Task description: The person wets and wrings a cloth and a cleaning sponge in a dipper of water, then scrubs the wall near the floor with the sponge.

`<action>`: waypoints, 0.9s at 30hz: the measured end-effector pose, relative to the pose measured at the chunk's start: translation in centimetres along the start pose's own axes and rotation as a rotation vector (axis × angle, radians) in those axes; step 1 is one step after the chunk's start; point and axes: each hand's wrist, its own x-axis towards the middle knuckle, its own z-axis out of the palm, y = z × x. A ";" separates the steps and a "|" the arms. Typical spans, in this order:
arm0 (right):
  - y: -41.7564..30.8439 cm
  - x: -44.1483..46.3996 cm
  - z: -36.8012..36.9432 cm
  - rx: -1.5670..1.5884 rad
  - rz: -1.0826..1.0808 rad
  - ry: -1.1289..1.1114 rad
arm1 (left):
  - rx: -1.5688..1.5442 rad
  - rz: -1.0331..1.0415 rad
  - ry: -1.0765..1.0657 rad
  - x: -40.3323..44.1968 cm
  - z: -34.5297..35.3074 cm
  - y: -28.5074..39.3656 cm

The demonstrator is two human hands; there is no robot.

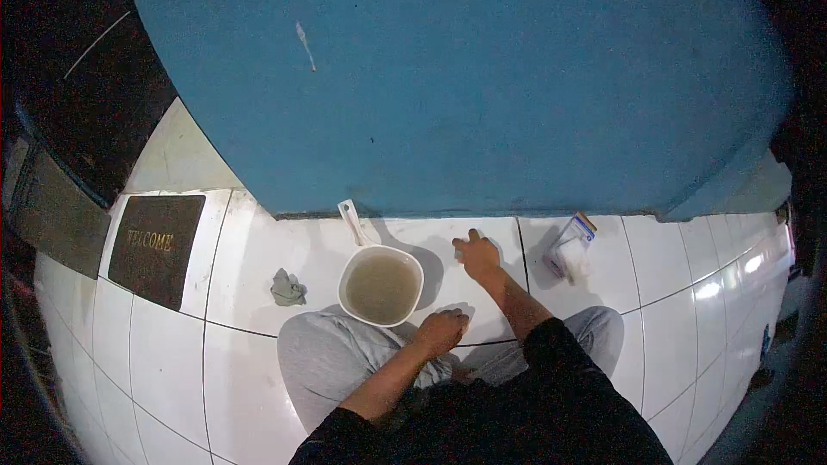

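My right hand (478,254) is over the white floor tiles in front of the blue wall, its fingers apart and nothing visible in them. Nearer my lap, my left hand (443,331) is closed, with the fingers curled; whatever they hold, if anything, is hidden. To the left of both hands stands a white water dipper (353,224), its handle pointing toward the wall. Murky greyish-brown water (380,286) fills much of it. A crumpled grey cloth (288,288) lies left of the dipper.
Right of my right hand is a small blue-and-white packet (572,250) with whitish, see-through parts. The blue wall (482,95) rises close in front. A dark mat (155,250) marked WELCOME lies at the left. My crossed legs (332,353) border the near side.
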 end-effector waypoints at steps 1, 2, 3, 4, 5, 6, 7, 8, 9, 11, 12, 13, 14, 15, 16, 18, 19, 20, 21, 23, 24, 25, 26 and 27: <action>-0.2 -1.1 -0.3 0.000 -0.039 0.010 | -0.006 -0.012 -0.005 0.0 -0.1 0.1; -0.4 -2.1 -0.4 0.000 -0.077 0.020 | -0.012 -0.024 -0.009 0.0 -0.2 0.1; -0.1 -3.0 0.1 0.052 -0.114 0.057 | -0.010 -0.016 -0.006 0.0 -0.4 0.3; 0.0 -4.0 0.2 0.047 -0.109 0.061 | 0.007 -0.018 0.007 -0.1 -0.6 0.4; 0.2 -4.9 0.1 0.017 -0.137 0.043 | 0.024 -0.021 0.021 -0.2 -0.9 0.6; 0.5 -5.6 0.1 -0.015 -0.165 0.026 | 0.026 -0.014 0.026 -0.3 -1.2 0.7; 1.0 -6.0 0.3 0.047 -0.146 -0.093 | 0.003 -0.005 0.051 -0.5 -1.5 0.8; 1.5 -6.6 0.4 0.045 -0.142 -0.092 | -0.021 0.002 0.074 -0.7 -1.7 1.0; 1.8 -7.2 0.2 0.087 -0.208 -0.044 | -0.020 0.008 0.074 -0.8 -1.5 1.1; 1.9 -7.8 -0.1 0.126 -0.270 0.010 | -0.034 -0.037 0.054 -0.7 -1.2 1.0; 1.6 -7.9 -0.4 0.169 -0.248 0.080 | -0.030 -0.030 0.056 -0.7 -1.1 0.9; 1.1 -8.0 -0.7 0.214 -0.227 0.150 | -0.045 -0.024 0.058 -0.7 -1.0 0.8; 0.7 -8.2 -1.0 0.213 -0.225 0.155 | -0.062 -0.020 0.061 -0.7 -1.0 0.7; 0.0 -8.4 -1.6 0.167 -0.117 0.180 | -0.058 -0.017 0.062 -0.8 -1.1 0.8; -0.7 -8.6 -2.1 0.123 -0.009 0.204 | -0.064 -0.001 0.102 -0.9 -1.2 0.8; -2.0 -8.6 -2.7 0.108 0.054 0.161 | -0.067 0.019 0.141 -0.9 -1.0 0.8; -2.2 -8.6 -2.8 0.091 0.115 0.114 | -0.070 0.017 0.130 -0.8 -0.8 0.6; -2.1 -8.6 -2.3 0.094 0.116 0.113 | -0.074 0.014 0.116 -0.9 -0.6 0.5; -2.1 -8.5 -1.7 0.082 0.101 0.132 | -0.074 0.011 0.113 -0.9 -0.5 0.5; -1.7 -8.1 -0.6 0.071 0.084 0.154 | -0.001 0.020 0.091 -0.7 -0.3 0.2; -1.4 -8.1 -0.2 0.082 0.071 0.147 | -0.003 0.017 0.088 -0.7 -0.5 0.3; -1.1 -8.0 0.2 0.091 0.059 0.137 | 0.007 0.024 0.086 -0.8 -0.6 0.3; -0.6 -7.8 0.9 0.092 0.059 0.128 | 0.015 0.029 0.082 -0.8 -0.6 0.4; -0.1 -7.4 1.4 0.098 -0.023 0.183 | 0.006 0.025 0.079 -0.8 -0.9 0.7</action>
